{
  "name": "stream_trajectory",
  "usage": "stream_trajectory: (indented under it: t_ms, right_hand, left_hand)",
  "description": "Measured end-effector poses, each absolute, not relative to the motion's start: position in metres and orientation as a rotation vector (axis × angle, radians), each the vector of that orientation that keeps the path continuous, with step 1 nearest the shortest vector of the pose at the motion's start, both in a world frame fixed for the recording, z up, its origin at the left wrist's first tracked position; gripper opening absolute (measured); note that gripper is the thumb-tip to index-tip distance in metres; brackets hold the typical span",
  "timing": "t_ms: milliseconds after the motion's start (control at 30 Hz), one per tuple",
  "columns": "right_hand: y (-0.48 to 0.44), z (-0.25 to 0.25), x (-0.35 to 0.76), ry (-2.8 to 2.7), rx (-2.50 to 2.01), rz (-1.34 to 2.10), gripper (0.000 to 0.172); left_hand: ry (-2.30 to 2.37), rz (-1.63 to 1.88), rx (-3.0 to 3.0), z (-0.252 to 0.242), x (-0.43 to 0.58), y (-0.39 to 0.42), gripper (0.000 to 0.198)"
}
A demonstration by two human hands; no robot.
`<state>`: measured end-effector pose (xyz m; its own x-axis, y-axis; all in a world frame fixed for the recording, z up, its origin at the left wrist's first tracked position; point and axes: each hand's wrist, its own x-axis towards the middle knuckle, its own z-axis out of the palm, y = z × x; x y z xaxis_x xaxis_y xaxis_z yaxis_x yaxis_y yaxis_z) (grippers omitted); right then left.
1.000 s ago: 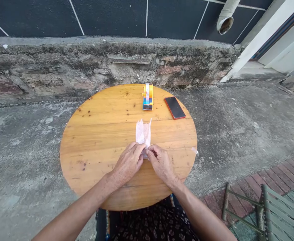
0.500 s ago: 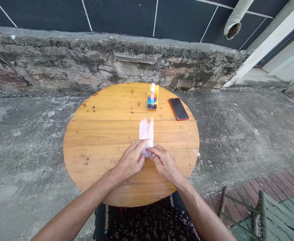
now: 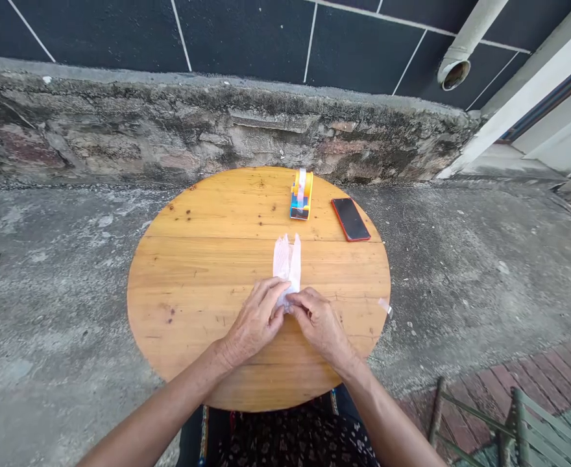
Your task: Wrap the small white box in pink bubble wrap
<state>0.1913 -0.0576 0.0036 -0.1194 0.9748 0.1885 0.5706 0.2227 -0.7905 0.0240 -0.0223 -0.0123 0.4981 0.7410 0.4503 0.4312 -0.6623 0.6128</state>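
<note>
A narrow folded strip of pinkish-white plastic wrap (image 3: pixel 282 258) lies lengthwise on the round wooden table (image 3: pixel 202 285), its far end split into ragged points. My left hand (image 3: pixel 257 310) holds its near end from the left, fingers bent over the top and thumb at the near edge. From the right, my right hand (image 3: pixel 317 321) pinches the same end with curled fingers. Both hands' fingertips almost meet there. Whether anything lies inside the wrap is hidden.
Beyond the wrap stands a yellow and blue tape dispenser (image 3: pixel 301 194). A red-edged phone (image 3: pixel 350 219) lies to its right. A short piece of tape (image 3: pixel 385 306) hangs off the table's right edge. A slatted chair (image 3: pixel 519 421) stands at lower right, a stone wall base (image 3: pixel 169 130) behind.
The view has shifted slightly, so everything sits a little lower and farther right. Both hands stay at the near end of the wrap, with small finger movements.
</note>
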Motion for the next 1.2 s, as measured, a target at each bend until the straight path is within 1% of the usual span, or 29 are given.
stream_trajectory:
  t_ms: [167, 433, 567, 700, 767, 933, 1200]
  right_hand:
    - [-0.057, 0.001, 0.193, -1.774, -1.422, 0.722, 0.02]
    - [-0.059, -0.004, 0.195, -1.798, -1.348, 0.694, 0.022]
    - [-0.06, -0.004, 0.197, -1.872, -1.406, 0.573, 0.022]
    - [-0.059, -0.002, 0.201, -1.977, -1.478, 0.321, 0.019]
    - [-0.058, -0.001, 0.203, -2.037, -1.464, 0.281, 0.02]
    - [-0.05, 0.003, 0.209, -2.195, -1.328, 0.35, 0.022]
    - [-0.044, 0.002, 0.211, -2.294, -1.303, 0.393, 0.022]
  left_hand:
    - [1.044, 0.984, 2.342, -0.012, 0.024, -0.021, 0.048]
    - [0.924, 0.847, 2.418, -0.005, 0.02, -0.004, 0.037]
    - [0.876, 0.809, 2.429, -0.001, 0.019, -0.002, 0.034]
    - [0.909, 0.828, 2.429, -0.001, 0.02, -0.005, 0.035]
    - [0.925, 0.853, 2.419, -0.001, 0.02, -0.007, 0.036]
    - [0.943, 0.822, 2.366, -0.003, 0.021, -0.011, 0.043]
    - [0.952, 0.855, 2.325, -0.005, 0.02, -0.012, 0.051]
